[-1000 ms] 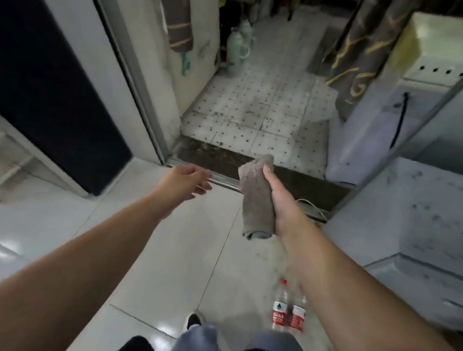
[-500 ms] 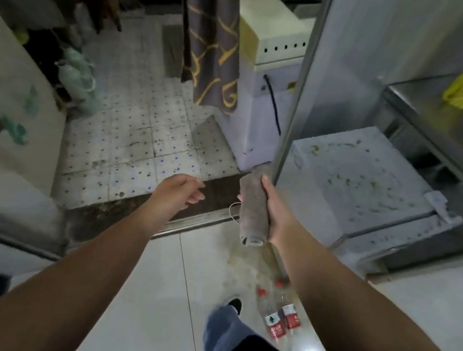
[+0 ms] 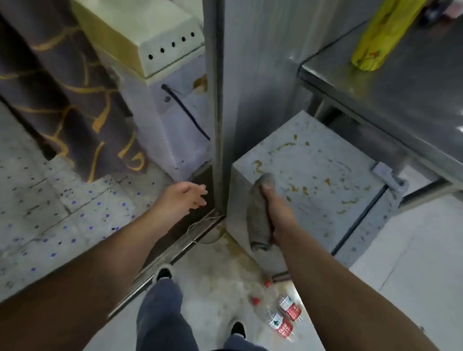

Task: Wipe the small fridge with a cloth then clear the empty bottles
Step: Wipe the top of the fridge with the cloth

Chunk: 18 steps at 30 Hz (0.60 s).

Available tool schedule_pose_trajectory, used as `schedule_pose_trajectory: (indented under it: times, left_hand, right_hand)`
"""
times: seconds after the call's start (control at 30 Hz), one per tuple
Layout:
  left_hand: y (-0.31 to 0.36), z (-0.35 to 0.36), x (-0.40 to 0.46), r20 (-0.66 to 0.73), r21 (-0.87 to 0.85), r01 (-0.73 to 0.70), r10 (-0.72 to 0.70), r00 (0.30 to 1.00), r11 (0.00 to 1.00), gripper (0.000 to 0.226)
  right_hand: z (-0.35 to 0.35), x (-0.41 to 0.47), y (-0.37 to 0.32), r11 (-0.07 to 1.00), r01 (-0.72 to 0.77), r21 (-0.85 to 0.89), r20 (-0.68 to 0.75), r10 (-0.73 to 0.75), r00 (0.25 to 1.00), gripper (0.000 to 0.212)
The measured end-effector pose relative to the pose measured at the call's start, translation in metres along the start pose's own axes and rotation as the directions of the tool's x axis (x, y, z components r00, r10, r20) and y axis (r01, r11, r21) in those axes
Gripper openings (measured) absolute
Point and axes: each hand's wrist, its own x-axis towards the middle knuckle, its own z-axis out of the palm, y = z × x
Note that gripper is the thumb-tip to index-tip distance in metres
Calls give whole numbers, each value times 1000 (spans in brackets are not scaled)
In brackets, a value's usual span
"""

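Fingers, right hand (image 3: 276, 213): clenched around a rolled grey cloth (image 3: 259, 212); thumb lies along the roll's upper part, lower end of the roll hangs out below the fist.
Fingers, left hand (image 3: 182, 197): released, loosely curled, palm turned down, holding nothing; hand hovers just left of the metal post.
Head view, centre: cloth sits in front of the near left corner of the small fridge (image 3: 315, 178); whether it touches the top surface I cannot tell.
Small fridge: low grey box at centre right of the frame, top spotted with yellowish-brown smears and streaks; hinge piece at its far right corner.
Empty bottles (image 3: 281, 313): two clear plastic bottles with red caps and red-and-white labels, lying side by side on the floor at lower centre, just below the fridge's near corner and beside the person's right foot.
Floor below fridge: stained yellowish patch around the bottles.
Metal post (image 3: 218, 102): vertical, runs from top centre down to the threshold, between the two hands.
Steel table (image 3: 405, 88): upper right, overhangs the fridge's far side; yellow roll (image 3: 382, 31) stands on it.
White appliance (image 3: 154, 81): upper left of centre, cream lid with a row of holes, black cord down its side.
Patterned curtain (image 3: 49, 79): left, dark with gold lines, hanging to the tiled floor.
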Motion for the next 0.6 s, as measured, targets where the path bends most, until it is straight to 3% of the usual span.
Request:
schedule_pose_trajectory:
  times: [0.17,0.3,0.33,0.43,0.6]
  left_hand:
    - [29,18,81,196,137,-72,44,980,988,20]
    - [29,26,136,269,244,-65,-3,963,968,28]
    - [29,27,148,272,267,-61,-14,962,962,30]
    - [26,33,179,291,269,-38,-43,956,962,36]
    - [7,46,210,285,190,22,-77,956,982,36]
  right_hand:
    - [7,30,-24,960,163,-228,-295,-228,928,22]
    - [25,56,-27,863,117,-492,-424,-355,833,20]
    - [29,64,-28,805,78,-589,-422,-388,820,20]
    - [40,92,-31,653,2,-757,-358,-417,836,48]
    - [64,132,-35,512,43,-858,-208,-423,882,42]
